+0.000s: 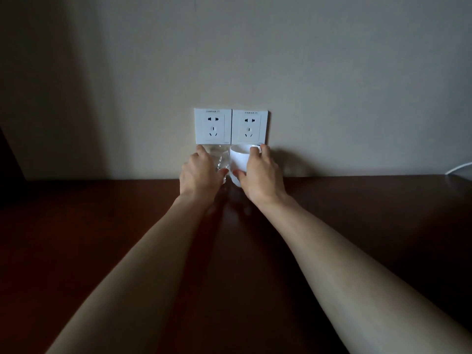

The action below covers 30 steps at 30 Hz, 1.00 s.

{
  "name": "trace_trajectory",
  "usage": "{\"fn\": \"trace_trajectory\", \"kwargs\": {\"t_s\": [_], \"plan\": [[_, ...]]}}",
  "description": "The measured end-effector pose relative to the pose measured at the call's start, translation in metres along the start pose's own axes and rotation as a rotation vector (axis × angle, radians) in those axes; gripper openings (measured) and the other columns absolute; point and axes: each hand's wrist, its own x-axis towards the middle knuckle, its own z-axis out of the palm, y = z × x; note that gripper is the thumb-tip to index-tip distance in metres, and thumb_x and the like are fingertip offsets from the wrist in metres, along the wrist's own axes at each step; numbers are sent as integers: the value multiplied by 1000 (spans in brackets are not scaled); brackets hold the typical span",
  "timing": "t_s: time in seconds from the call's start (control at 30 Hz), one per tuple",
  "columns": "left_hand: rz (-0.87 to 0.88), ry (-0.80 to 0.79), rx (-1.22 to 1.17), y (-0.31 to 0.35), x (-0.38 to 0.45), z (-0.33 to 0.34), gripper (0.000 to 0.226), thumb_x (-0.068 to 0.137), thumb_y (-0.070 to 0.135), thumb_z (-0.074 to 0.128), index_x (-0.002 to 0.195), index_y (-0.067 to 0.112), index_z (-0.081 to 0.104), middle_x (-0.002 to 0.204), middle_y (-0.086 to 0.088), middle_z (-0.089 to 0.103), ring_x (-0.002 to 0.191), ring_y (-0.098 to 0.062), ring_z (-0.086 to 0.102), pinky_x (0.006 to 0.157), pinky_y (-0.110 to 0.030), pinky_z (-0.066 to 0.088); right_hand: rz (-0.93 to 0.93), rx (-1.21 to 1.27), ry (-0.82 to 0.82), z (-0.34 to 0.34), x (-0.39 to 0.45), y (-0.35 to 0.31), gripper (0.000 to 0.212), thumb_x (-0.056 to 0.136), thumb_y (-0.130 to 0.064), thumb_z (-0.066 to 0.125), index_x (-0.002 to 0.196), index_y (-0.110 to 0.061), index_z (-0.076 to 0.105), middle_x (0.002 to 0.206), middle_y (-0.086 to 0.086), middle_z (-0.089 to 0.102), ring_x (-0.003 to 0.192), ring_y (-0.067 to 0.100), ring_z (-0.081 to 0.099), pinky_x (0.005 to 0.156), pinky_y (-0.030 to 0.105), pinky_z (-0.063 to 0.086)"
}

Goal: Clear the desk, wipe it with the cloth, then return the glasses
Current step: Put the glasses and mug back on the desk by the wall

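Observation:
Both arms reach across the dark brown desk to its far edge by the wall. My left hand grips a clear drinking glass, fingers curled round it. Beside it, my right hand grips a white cup, thumb on its left side and fingers over the rim. Glass and cup are side by side, almost touching, just below the wall sockets. Whether they stand on the desk or are lifted slightly I cannot tell. No cloth is in view.
Two white wall sockets sit just above the cups. A white cable shows at the far right edge. A dark object edge stands at the far left.

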Motion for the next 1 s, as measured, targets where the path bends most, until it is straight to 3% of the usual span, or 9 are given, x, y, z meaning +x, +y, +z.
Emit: {"fn": "trace_trajectory", "kwargs": {"t_s": [0.2,0.37,0.43,0.53,0.6,0.67,0.73,0.83,1.0], "plan": [[27,-82,92,0,2,-3,73,94,45,65,138,-4,34,130,-21,57,116,-43,59,87,-45,46,-12,-61,-60,-3,2,0,61,96,-39,65,139,-3,43,147,14,40,127,34,52,97,40,46],[61,-236,239,-1,8,-28,97,100,58,44,152,-14,4,152,-26,35,135,-40,43,109,-43,34,-29,-209,-159,-20,5,-1,72,94,-49,63,146,-7,37,145,14,42,129,37,48,100,45,43],[98,-266,261,-4,-1,-50,86,102,56,40,150,-12,18,149,-27,39,133,-41,44,108,-44,34,-62,-255,-195,-35,-1,-5,74,95,-52,59,151,-11,33,149,15,38,133,38,44,105,47,40],[233,-323,252,-12,-39,-103,55,105,50,36,136,7,50,132,-21,55,123,-38,53,98,-42,42,-205,-264,-210,-66,-24,-25,64,98,-47,54,151,-15,36,149,13,41,137,37,40,110,46,37],[319,-424,216,-20,-78,-147,52,107,43,19,129,15,57,124,-15,61,114,-34,59,94,-41,49,-294,-194,-238,-88,-50,-49,53,99,-41,53,143,-13,45,144,14,45,134,38,44,109,49,38],[320,-502,198,-42,-129,-196,48,106,43,25,120,18,63,118,-4,64,106,-24,63,89,-41,53,-330,-78,-300,-109,-92,-82,45,100,-40,53,135,-12,52,137,14,49,128,38,49,103,48,44],[349,-411,219,-75,-171,-228,38,101,53,43,123,29,63,121,10,62,107,-11,63,91,-38,53,-379,11,-349,-114,-132,-109,44,100,-41,54,134,-13,56,133,12,50,126,37,51,102,47,46],[325,-352,272,-122,-259,-296,45,97,60,41,136,41,53,130,25,52,115,2,55,97,-31,51,-555,141,-377,-130,-212,-167,46,98,-43,55,137,-18,57,134,11,52,125,36,51,105,48,45],[160,-198,386,-189,-378,-383,56,89,66,33,125,35,63,117,20,58,107,-6,61,80,-33,58,-769,343,-436,-147,-327,-273,47,100,-41,54,143,-21,53,141,9,49,129,34,48,105,50,45]]}}
